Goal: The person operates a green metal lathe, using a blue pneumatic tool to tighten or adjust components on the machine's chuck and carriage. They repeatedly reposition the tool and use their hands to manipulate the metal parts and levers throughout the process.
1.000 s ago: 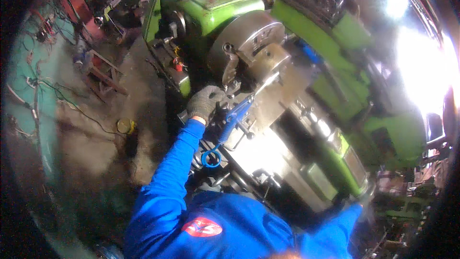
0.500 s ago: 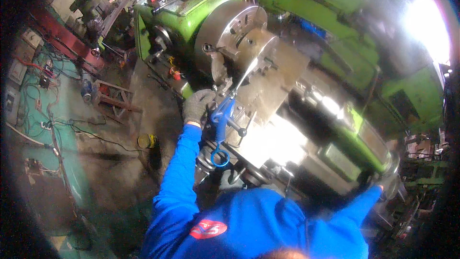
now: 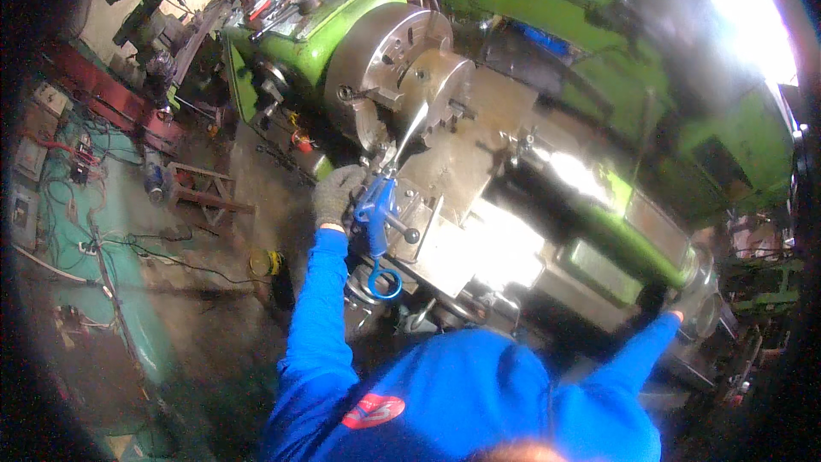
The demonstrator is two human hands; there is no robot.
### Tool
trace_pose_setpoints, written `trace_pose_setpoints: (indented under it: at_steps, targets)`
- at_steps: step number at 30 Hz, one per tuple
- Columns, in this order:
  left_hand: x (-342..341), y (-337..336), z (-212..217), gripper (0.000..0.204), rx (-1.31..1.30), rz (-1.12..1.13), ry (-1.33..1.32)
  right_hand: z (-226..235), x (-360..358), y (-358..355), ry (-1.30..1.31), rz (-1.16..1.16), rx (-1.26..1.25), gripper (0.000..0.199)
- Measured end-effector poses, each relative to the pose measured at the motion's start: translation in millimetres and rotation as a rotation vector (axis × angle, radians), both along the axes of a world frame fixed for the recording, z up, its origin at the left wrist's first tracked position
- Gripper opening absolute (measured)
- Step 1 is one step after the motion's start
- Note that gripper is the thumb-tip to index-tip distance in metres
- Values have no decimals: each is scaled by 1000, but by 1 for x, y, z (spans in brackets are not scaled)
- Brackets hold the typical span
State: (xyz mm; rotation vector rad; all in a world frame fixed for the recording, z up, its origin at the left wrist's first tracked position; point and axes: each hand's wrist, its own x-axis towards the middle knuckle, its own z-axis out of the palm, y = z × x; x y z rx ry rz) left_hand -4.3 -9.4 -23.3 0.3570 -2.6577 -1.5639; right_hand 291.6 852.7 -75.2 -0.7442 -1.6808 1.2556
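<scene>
My left hand (image 3: pixel 336 195), in a grey knit glove, is at the near left side of the lathe's tool post. Its fingers curl in toward the metal there, but what they grip is hidden. Just right of it a blue air blow gun (image 3: pixel 374 207) with a ring-shaped end lies against the tool post, its long thin nozzle pointing at the chuck. A large round workpiece (image 3: pixel 440 81) sits in the steel chuck (image 3: pixel 346 60). Far to the right, my right hand (image 3: pixel 694 311) reaches the handwheel (image 3: pixel 710 308) at the tailstock end; its fingers blend into the metal and cannot be made out.
Small tools (image 3: pixel 291 4) lie on the green headstock (image 3: pixel 329 38). A ball-ended lever (image 3: pixel 411 234) juts from the tool post. At left stand a rusty frame stand (image 3: pixel 201 197) and a yellow can (image 3: pixel 267 263), with cables (image 3: pixel 171 261) along the floor.
The whole view has shifted, so the lathe appears slightly farther left. Both hands keep about the same places on the machine, and the blow gun has not visibly moved against the tool post.
</scene>
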Motion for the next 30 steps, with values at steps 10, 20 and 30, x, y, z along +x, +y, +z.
trace_pose_setpoints:
  at_steps: [10, 20, 30]
  targets:
    - [7, 5, 12, 34, -71, -8, 16, 120, -64, -157, 112, 61, -547, 73]
    - [1, 4, 0, 33, -104, -4, 34, -40, -21, 22, 1915, 894, -1505, 71]
    - [2, -3, 2, 32, -102, -33, 79, 46, -54, -114, 2518, 766, -1637, 87]
